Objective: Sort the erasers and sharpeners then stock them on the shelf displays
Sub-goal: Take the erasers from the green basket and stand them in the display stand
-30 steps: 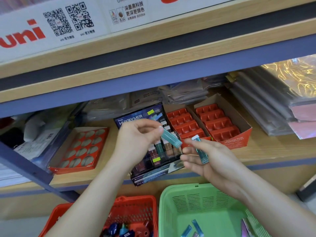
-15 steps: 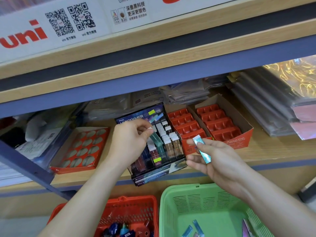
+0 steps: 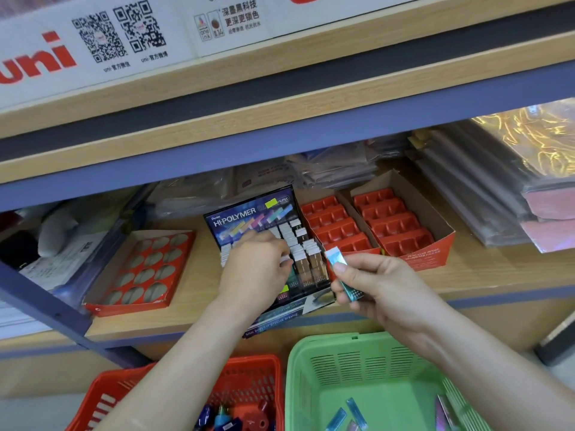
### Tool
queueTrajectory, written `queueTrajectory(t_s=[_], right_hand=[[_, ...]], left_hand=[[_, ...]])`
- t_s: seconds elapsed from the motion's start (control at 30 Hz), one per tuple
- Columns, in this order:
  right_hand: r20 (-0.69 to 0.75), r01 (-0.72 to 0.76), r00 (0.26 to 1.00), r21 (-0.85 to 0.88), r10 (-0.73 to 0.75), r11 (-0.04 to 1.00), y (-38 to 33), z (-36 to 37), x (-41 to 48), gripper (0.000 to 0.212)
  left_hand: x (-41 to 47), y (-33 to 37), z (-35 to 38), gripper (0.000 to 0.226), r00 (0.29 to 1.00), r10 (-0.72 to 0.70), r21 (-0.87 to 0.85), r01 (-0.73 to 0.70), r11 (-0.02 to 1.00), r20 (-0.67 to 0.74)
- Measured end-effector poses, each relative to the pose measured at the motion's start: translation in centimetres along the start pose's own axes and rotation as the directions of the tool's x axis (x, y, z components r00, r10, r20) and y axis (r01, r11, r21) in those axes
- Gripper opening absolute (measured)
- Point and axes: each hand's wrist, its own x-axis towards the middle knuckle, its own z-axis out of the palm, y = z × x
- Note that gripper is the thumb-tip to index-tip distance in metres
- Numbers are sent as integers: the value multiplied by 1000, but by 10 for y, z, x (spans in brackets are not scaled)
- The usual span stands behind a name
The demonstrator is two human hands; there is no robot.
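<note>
A person's right hand (image 3: 382, 293) pinches a slim teal eraser (image 3: 343, 275) between thumb and fingers. At its 9 o'clock, the left hand (image 3: 255, 269) curls its fingers into the display box (image 3: 249, 213); whether it grips anything cannot be told. The box stands on a wooden shelf (image 3: 497, 275), with red trays (image 3: 401, 228) at its 3 o'clock and a green basket (image 3: 298, 384) at 6 o'clock.

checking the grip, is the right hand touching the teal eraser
Touching. The head view shows the right hand pinching the teal eraser between thumb and fingers.
</note>
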Motion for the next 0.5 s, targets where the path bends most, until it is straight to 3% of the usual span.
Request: queueTrajectory(t_s=[0.1, 0.17, 0.2, 0.23, 0.27, 0.3, 0.4, 0.5], right_hand=[[36, -23, 999, 56, 21, 998, 1, -1, 0, 15], [58, -16, 998, 34, 14, 999, 2, 0, -1, 19], [62, -7, 998, 10, 6, 1000, 3, 0, 0, 20], [63, 2, 998, -14, -1, 1000, 3, 1, 0, 21], [63, 12, 998, -33, -10, 999, 4, 1, -1, 21], [63, 23, 998, -50, -20, 998, 4, 2, -1, 21], [38, 56, 998, -90, -52, 994, 3, 5, -3, 18], [-35, 81, 995, -178, -88, 981, 2, 4, -4, 16]], left_hand=[[-1, 4, -2, 12, 999, -48, 22, 48, 999, 8], [-4, 10, -14, 11, 986, -168, -220, 162, 962, -8], [-5, 14, -20, 11, 971, -233, -426, 236, 874, 60], [-7, 20, -27, 11, 954, -245, -626, 300, 720, 175], [-9, 26, -34, 10, 940, -208, -752, 342, 563, 272], [-12, 30, -39, 7, 932, -167, -796, 362, 486, 322], [-15, 32, -46, 11, 936, -205, -807, 352, 475, 287], [-9, 12, -48, 11, 921, -373, -718, 333, 610, 111]])
